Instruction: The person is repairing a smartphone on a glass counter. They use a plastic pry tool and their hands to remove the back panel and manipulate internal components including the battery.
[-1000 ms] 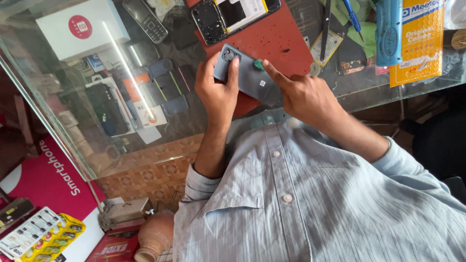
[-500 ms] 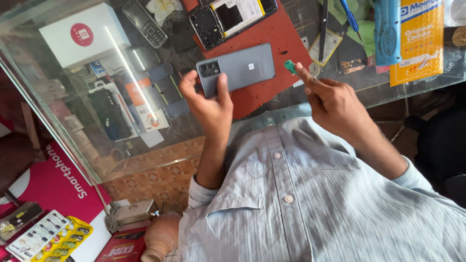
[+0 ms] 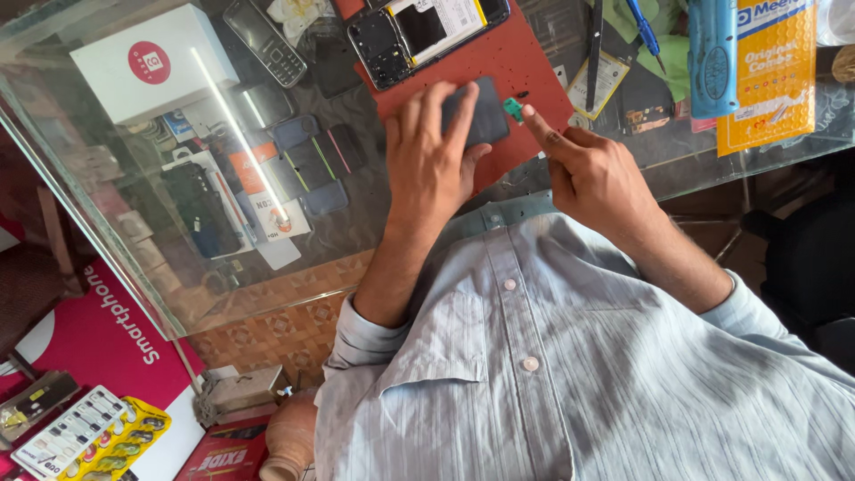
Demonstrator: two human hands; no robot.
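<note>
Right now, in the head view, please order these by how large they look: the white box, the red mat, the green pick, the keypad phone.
1. red mat, partly covered, so only likely first
2. white box, close to the mat in size
3. keypad phone
4. green pick, at the right hand fingertip

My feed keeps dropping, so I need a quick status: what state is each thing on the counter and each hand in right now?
Left hand: palm down, pressing the dark phone.
Dark phone: flat on the red mat, partly covered.
Right hand: pinching the green pick.
Green pick: at the phone's edge.
Opened phone: back off, insides showing.
Red mat: flat on the glass.
White box: closed.
</note>
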